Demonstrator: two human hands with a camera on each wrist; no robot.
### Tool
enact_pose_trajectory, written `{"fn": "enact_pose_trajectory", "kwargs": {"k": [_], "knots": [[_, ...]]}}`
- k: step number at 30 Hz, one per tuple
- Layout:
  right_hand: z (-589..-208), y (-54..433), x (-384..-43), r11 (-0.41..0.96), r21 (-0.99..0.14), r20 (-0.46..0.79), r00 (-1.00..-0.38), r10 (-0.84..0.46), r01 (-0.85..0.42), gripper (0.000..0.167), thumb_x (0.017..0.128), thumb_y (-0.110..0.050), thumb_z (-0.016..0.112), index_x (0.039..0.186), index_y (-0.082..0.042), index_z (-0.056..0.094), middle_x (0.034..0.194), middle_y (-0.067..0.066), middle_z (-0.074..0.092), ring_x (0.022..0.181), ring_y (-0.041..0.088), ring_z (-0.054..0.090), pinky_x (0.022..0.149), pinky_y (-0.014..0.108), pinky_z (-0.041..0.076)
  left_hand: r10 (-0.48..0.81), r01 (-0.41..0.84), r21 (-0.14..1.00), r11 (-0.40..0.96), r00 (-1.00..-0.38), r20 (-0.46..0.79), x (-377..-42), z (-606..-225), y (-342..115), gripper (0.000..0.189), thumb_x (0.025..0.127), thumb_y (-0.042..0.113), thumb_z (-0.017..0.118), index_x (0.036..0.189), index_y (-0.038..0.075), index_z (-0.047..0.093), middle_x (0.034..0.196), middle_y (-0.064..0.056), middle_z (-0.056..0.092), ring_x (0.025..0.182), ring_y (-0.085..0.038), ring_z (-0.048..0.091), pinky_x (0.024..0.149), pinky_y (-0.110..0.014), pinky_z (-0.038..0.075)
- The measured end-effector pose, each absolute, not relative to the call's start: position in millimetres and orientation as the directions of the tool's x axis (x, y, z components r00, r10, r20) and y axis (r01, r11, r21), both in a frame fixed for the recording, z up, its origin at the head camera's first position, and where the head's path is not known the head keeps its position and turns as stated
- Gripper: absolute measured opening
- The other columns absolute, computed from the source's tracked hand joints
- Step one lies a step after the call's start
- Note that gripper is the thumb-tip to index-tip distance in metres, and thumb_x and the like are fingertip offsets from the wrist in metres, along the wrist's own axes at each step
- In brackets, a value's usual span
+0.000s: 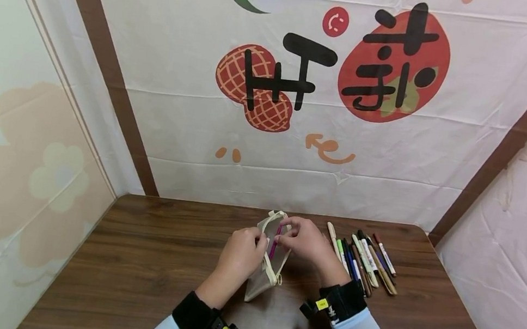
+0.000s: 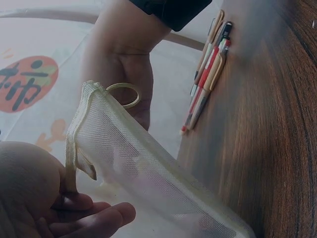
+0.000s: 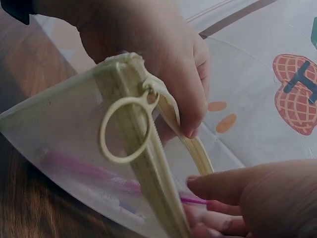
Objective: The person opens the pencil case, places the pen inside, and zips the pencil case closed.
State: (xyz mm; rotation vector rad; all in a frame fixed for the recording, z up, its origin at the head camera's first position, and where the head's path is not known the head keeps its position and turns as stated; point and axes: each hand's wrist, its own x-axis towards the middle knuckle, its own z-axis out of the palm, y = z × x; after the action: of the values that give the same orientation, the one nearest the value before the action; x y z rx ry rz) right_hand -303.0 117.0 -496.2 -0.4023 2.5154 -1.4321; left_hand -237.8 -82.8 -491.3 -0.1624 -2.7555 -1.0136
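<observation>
A pale mesh zipper pouch stands on the table with its mouth spread. My left hand pinches the near-left edge of the opening, as the left wrist view also shows at the zipper band. At the opposite side of the mouth, my right hand holds the end of a magenta pen between thumb and fingers. Most of that pen shows as a pink streak through the mesh. A ring pull hangs at the pouch's zipper end.
Several pens and markers lie in a loose group right of the pouch, beside my right wrist. The brown wooden table ends at a printed white cloth behind, with cloth sides left and right.
</observation>
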Motion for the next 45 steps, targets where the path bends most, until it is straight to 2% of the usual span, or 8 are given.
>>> {"fn": "enact_pose_trajectory", "kwargs": {"k": [4,6,12,19,23,29,34,45], "knots": [[-494,120,-302,0.5,-0.855,-0.071,-0.923,-0.379,-0.14,0.048,0.106,-0.02,0.079,0.149,-0.004,0.068,0.099,0.008,0.086,0.077,0.02,0.079,0.073,0.051,0.067,0.039,0.173,0.635,0.753,-0.975,0.219,-238,-490,-83,0.034,0.113,0.022,0.061,0.081,0.013,0.069,0.077,-0.003,0.064,0.064,-0.017,0.055,0.06,-0.033,0.047],[-491,124,-302,0.492,-0.858,-0.059,-0.923,-0.38,-0.147,0.045,0.107,-0.019,0.077,0.149,-0.004,0.068,0.102,0.01,0.086,0.08,0.023,0.081,0.074,0.051,0.067,0.041,0.174,0.638,0.75,-0.975,0.217,-238,-489,-83,0.035,0.113,0.021,0.061,0.079,0.014,0.067,0.076,-0.002,0.062,0.063,-0.016,0.055,0.059,-0.032,0.047],[-476,150,-303,0.474,-0.865,-0.022,-0.934,-0.357,-0.161,0.043,0.112,-0.021,0.073,0.15,-0.003,0.068,0.108,0.02,0.083,0.099,0.042,0.083,0.082,0.052,0.067,0.038,0.186,0.635,0.749,-0.97,0.239,-238,-489,-84,0.037,0.113,0.021,0.061,0.076,0.015,0.064,0.074,-0.001,0.061,0.062,-0.016,0.054,0.06,-0.033,0.047],[-462,192,-310,0.583,-0.797,-0.016,-0.96,-0.28,-0.157,0.045,0.114,-0.031,0.07,0.153,-0.008,0.066,0.111,0.015,0.081,0.095,0.03,0.08,0.082,0.042,0.062,0.038,0.185,0.641,0.745,-0.971,0.237,-238,-491,-84,0.036,0.114,0.021,0.059,0.078,0.016,0.063,0.074,-0.001,0.059,0.062,-0.015,0.052,0.06,-0.032,0.046],[-458,214,-310,0.654,-0.744,-0.02,-0.974,-0.227,-0.138,0.047,0.116,-0.032,0.067,0.155,-0.007,0.064,0.118,0.019,0.081,0.1,0.036,0.079,0.085,0.041,0.06,0.04,0.183,0.646,0.741,-0.972,0.23,-238,-492,-83,0.038,0.113,0.021,0.059,0.076,0.016,0.062,0.073,-0.001,0.058,0.061,-0.015,0.052,0.059,-0.032,0.045],[-453,238,-305,0.728,-0.678,-0.05,-0.981,-0.186,-0.103,0.05,0.117,-0.033,0.064,0.158,-0.004,0.061,0.136,0.027,0.076,0.106,0.037,0.079,0.086,0.047,0.064,0.034,0.18,0.654,0.735,-0.973,0.229,-238,-492,-83,0.037,0.113,0.021,0.059,0.077,0.016,0.063,0.073,-0.001,0.059,0.06,-0.015,0.052,0.058,-0.032,0.045],[-454,259,-302,0.786,-0.608,-0.027,-0.986,-0.164,-0.114,0.051,0.117,-0.031,0.064,0.156,0.0,0.062,0.144,0.032,0.071,0.126,0.049,0.074,0.097,0.059,0.064,0.029,0.182,0.658,0.731,-0.971,0.236,-237,-492,-85,0.038,0.113,0.021,0.061,0.076,0.017,0.062,0.073,-0.001,0.06,0.06,-0.015,0.053,0.058,-0.032,0.046],[-459,298,-298,0.865,-0.501,-0.103,-0.994,-0.043,0.015,0.055,0.116,-0.03,0.063,0.157,0.006,0.057,0.152,0.039,0.062,0.136,0.06,0.064,0.107,0.071,0.056,0.029,0.186,0.642,0.743,-0.969,0.247,-237,-492,-88,0.035,0.112,0.021,0.062,0.077,0.018,0.066,0.076,-0.001,0.066,0.063,-0.016,0.056,0.063,-0.035,0.05]]}}
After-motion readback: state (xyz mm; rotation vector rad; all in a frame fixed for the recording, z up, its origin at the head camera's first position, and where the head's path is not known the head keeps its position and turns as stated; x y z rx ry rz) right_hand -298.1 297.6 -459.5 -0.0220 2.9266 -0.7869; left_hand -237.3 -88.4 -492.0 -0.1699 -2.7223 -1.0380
